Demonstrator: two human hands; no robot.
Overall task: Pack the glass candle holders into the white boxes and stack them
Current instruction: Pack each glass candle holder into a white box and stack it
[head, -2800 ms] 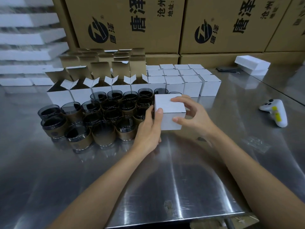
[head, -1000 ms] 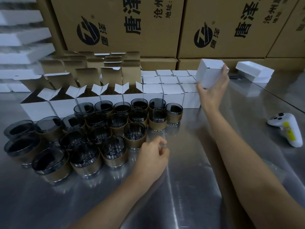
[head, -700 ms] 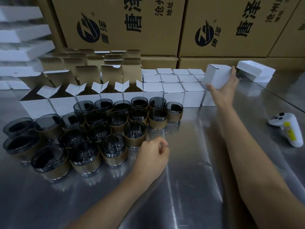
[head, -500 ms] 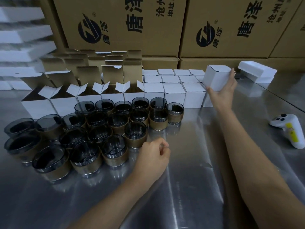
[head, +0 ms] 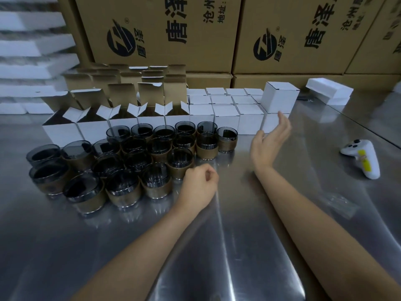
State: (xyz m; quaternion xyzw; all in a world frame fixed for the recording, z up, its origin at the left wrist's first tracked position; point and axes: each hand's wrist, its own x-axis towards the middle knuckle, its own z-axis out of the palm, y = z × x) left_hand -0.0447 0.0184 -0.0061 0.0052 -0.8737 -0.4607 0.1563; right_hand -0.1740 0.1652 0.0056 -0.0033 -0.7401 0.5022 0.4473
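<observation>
right hand (head: 268, 142), fingers straight, hovers apart from the stacked white box (head: 280, 98). left hand (head: 198, 185), a curled empty fist, lies beside the glass candle holders (head: 130, 157).

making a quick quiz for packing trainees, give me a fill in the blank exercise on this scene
1. The right hand is ___, holding nothing.
2. The stacked white box sits on ___ of a closed box at the row's end.
3. The white controller lies on the steel table to the ___ of the right hand.
4. The left hand is curled into a ___ beside the glass candle holders.

Missing words: open; top; right; fist
</observation>
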